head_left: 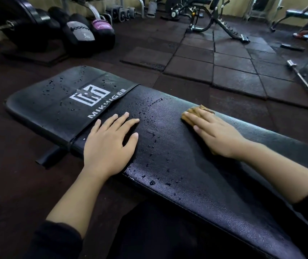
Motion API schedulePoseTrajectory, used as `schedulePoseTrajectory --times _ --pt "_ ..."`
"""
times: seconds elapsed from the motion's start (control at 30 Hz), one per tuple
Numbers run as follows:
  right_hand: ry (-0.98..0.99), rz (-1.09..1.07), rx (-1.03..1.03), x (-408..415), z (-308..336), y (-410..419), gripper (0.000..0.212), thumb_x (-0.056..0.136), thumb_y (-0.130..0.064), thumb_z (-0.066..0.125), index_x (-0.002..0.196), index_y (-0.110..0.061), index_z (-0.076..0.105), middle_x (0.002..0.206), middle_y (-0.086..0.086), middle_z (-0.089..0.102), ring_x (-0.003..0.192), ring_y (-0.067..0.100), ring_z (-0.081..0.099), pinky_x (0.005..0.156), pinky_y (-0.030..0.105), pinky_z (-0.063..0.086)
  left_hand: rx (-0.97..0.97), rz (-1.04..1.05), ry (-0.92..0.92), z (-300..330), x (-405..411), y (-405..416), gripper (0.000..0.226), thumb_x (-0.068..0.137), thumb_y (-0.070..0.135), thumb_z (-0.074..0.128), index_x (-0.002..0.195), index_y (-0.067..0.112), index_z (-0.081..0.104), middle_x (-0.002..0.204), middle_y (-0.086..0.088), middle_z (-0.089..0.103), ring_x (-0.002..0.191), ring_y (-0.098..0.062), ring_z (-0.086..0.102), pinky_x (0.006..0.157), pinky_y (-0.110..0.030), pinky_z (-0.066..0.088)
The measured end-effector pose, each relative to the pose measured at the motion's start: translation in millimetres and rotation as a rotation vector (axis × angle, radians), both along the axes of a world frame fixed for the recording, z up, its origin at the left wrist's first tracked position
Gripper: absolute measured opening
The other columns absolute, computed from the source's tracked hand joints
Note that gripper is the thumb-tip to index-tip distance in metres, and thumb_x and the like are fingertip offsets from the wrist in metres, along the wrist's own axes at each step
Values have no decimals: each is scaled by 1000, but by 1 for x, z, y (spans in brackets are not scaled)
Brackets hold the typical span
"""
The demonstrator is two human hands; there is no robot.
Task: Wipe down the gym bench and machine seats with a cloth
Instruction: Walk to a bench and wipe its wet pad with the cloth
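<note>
Two hands lay flat on the black padded worktop (pixel 196 165) when I checked the head view. The left hand (pixel 110 144) rested palm down with fingers straight and spread, holding nothing, its fingertips reaching the seam of the logo panel (pixel 65 101). The right hand (pixel 215 135) pressed a brown cloth (pixel 192 114) against the far edge of the pad with straight fingers; most of the cloth was hidden beneath that hand. Between the hands I saw water droplets (pixel 152 146) scattered over the pad, and more beyond the left hand on the logo panel. Beyond the left hand, medicine balls (pixel 80 32) and a loaded barbell (pixel 9 23) sat on the floor. Beyond the right hand stood an adjustable bench (pixel 211 17).
</note>
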State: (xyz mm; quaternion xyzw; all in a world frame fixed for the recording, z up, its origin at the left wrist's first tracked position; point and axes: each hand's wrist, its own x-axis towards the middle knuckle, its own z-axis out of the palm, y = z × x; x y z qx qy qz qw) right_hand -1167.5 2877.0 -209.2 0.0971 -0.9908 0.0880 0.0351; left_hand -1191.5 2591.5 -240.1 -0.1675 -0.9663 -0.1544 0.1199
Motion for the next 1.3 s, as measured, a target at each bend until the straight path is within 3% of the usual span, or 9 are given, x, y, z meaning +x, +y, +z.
schedulePoseTrajectory --times 0.17,0.27,0.43,0.67,0.87,1.0,1.1,1.2,1.3 --pt "-24 20 -73 -47 2 -10 44 102 -29 32 145 -38 27 155 -2 21 145 16 13 115 24 7 -5 -5 -14 1 -1 -2 58 88 57 18 142 48 37 155 20 27 145 -5 19 119 -35 6" --pt "-49 -81 -165 -63 4 18 42 101 -22 33 142 -32 35 151 -1 30 141 17 25 112 21 14 -22 -12 -25 1 0 -3 58 88 57 16 143 49 34 156 20 25 145 -4 16 119 -33 4" --pt "12 -229 -140 -42 4 54 40 100 -21 38 139 -27 43 140 4 46 129 27 42 108 32 27 -20 -1 -29 3 1 -1 56 90 56 19 143 48 36 156 19 26 146 -5 18 119 -35 5" --pt "63 31 -138 17 6 -12 41 99 -23 41 139 -28 42 149 -2 36 139 17 31 112 24 20 -33 -3 -35 4 1 -1 53 93 55 20 143 47 35 156 18 26 146 -6 18 120 -36 5" --pt "26 233 -80 70 0 -77 51 95 -42 24 145 -35 29 153 -6 28 143 10 20 113 15 8 -27 -14 -36 5 2 -2 44 101 46 33 145 44 35 157 16 25 146 -7 17 120 -37 4" --pt "-16 225 -133 70 1 -76 50 100 -37 35 147 -40 19 156 -12 15 144 5 8 109 7 -3 -15 -42 -54 5 2 -5 44 102 44 32 146 42 34 158 15 24 147 -7 15 120 -37 3" --pt "-60 173 -94 65 0 -79 51 99 -43 33 145 -48 12 158 -14 -3 145 7 -7 114 18 -5 -20 -54 -73 5 0 -5 45 102 43 30 147 41 32 158 14 22 147 -6 13 120 -37 3" --pt "-37 171 -32 61 -4 -95 49 100 -43 28 147 -42 15 158 -6 11 146 16 4 118 27 3 -5 -62 -79 5 -1 -5 44 104 39 29 147 40 33 158 14 22 147 -6 13 120 -36 3" --pt "32 333 48 75 -9 -112 50 97 -43 21 146 -36 25 152 0 29 143 23 21 116 37 23 10 -74 -88 7 -1 -5 43 104 33 29 147 38 35 158 13 22 147 -6 14 119 -35 4"
